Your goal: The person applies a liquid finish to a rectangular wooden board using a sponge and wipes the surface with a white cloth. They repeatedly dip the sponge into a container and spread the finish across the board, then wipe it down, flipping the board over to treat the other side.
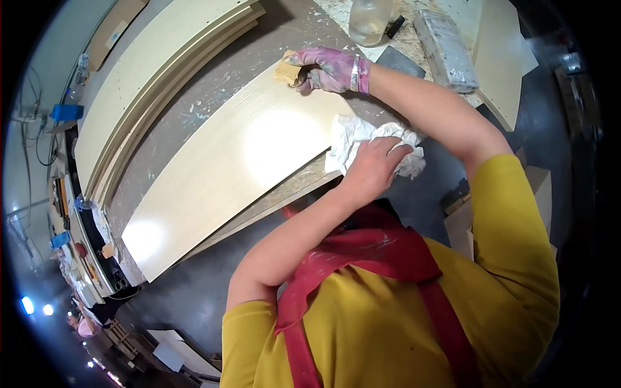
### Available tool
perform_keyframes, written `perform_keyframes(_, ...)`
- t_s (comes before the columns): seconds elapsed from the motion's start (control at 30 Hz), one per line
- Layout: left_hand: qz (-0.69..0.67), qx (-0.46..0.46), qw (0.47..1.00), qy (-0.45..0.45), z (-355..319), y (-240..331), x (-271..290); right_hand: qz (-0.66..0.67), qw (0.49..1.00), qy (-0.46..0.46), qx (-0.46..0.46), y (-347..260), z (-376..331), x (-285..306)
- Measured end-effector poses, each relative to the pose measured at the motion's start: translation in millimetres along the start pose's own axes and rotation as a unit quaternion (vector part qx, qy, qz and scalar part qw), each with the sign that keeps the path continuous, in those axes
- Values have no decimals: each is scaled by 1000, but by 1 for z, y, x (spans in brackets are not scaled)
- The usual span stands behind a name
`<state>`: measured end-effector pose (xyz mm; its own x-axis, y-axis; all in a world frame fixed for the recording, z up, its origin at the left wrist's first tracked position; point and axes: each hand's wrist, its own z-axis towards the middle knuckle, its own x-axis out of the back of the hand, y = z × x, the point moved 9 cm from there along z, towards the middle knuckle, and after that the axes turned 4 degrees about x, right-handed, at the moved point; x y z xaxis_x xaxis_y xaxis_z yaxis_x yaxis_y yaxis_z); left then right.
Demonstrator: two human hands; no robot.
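A pale wooden panel (pixel 226 158) lies flat on the worktable, light glaring off its smooth face. At its far right end, my right hand (pixel 331 70), in a stained pink-purple glove, pinches a tan-yellow pad (pixel 285 69) that looks like folded sandpaper or a sponge. The pad sits at the panel's far edge. My bare left hand (pixel 375 165) is closed over a crumpled white cloth (pixel 349 132) at the panel's near right corner. My left forearm crosses in front of my body. Some of the left fingers are hidden in the cloth's folds.
A stack of pale panels (pixel 149 97) stands at the back left of the paint-flecked table (pixel 278 29). At the back right are a clear container of liquid (pixel 370 22), a dark grey sheet (pixel 401 62), a wrapped block (pixel 446 52) and another board (pixel 501 58).
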<state>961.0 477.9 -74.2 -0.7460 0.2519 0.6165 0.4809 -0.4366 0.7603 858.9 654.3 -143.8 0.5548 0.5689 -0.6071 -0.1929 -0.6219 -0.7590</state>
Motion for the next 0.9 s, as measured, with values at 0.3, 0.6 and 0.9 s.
perform_keyframes(0.3,-169,318,889,283,-83,-98,232,206,940,13,273,-79,-176,17)
perform_keyframes(0.6,318,-43,935,-151,61,-74,79,322,886,260,209,67,-251,24)
perform_keyframes(0.9,5,133,991,22,150,-114,125,287,894,250,236,99,-261,-8)
